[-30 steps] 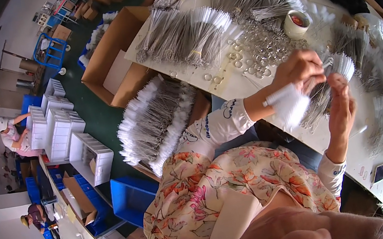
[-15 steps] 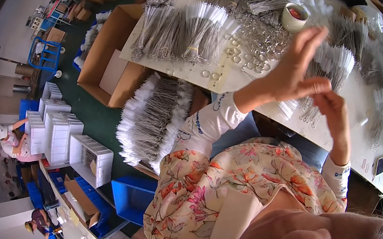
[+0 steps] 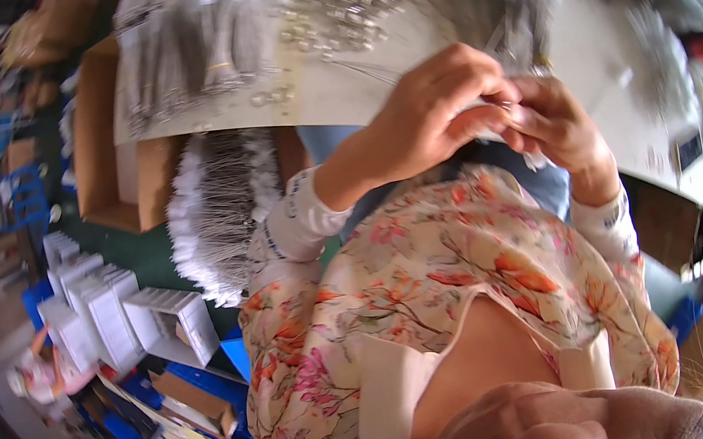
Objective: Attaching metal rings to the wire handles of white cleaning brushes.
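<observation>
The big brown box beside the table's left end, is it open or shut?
Open: no lid covers the brown box, and you can see down inside it.

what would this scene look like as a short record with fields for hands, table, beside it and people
left hand: fingers bent, fingertips close against those of the right hand
right hand: fingers bent; anything pinched is too small to tell
table: white, holding white-tipped wires and loose metal rings
beside table: brown cardboard box, pile of white-tipped wires
far left: stacked white crates
people: two others, blurred, at far left
</observation>
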The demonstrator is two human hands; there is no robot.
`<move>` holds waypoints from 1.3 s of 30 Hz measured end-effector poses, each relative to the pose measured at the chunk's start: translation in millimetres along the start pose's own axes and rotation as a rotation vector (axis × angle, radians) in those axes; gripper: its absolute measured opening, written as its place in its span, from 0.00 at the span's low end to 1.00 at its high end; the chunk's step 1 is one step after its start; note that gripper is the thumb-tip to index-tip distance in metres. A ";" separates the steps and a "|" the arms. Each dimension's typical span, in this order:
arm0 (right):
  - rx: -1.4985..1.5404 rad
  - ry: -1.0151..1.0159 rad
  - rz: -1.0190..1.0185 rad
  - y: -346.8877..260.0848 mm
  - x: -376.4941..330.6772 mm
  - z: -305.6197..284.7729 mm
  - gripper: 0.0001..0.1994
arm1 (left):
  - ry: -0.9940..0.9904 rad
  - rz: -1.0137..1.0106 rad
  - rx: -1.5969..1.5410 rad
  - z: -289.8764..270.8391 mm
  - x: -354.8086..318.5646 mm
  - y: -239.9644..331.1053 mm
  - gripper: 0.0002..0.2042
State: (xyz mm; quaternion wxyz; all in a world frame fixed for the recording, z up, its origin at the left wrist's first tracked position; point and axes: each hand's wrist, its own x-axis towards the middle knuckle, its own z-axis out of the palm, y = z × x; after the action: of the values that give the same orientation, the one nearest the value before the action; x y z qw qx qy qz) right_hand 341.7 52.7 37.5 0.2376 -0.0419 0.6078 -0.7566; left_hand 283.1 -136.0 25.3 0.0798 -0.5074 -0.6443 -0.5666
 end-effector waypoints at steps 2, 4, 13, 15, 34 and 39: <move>0.030 -0.118 0.069 8.1 -0.4 -4.3 0.11 | 0.009 0.015 0.076 6.2 -10.9 7.5 0.08; 0.069 -0.141 0.109 11.8 -7.9 -7.7 0.12 | 0.046 0.055 0.108 17.6 -25.9 4.5 0.08; -1.905 0.358 0.260 83.2 -69.0 -82.7 0.04 | 0.325 -0.695 0.536 -47.9 -88.6 -61.2 0.10; -1.393 0.499 0.062 81.6 -61.1 -65.3 0.04 | 0.310 -0.832 0.651 -72.2 -99.8 -79.6 0.12; -0.633 0.195 -0.483 38.7 99.0 35.5 0.04 | 0.050 -0.628 -0.133 -109.5 -28.6 -29.6 0.07; -0.298 -0.017 -0.156 22.0 87.5 23.9 0.07 | -0.178 -0.584 -0.245 -123.0 -9.1 -15.9 0.07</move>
State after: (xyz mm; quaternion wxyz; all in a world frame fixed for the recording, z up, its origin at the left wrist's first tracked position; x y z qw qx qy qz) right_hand 279.6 -7.9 3.3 0.1745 -0.1302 0.7060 -0.6740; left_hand 217.5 -238.4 51.3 -0.2045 -0.3546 -0.6940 -0.5922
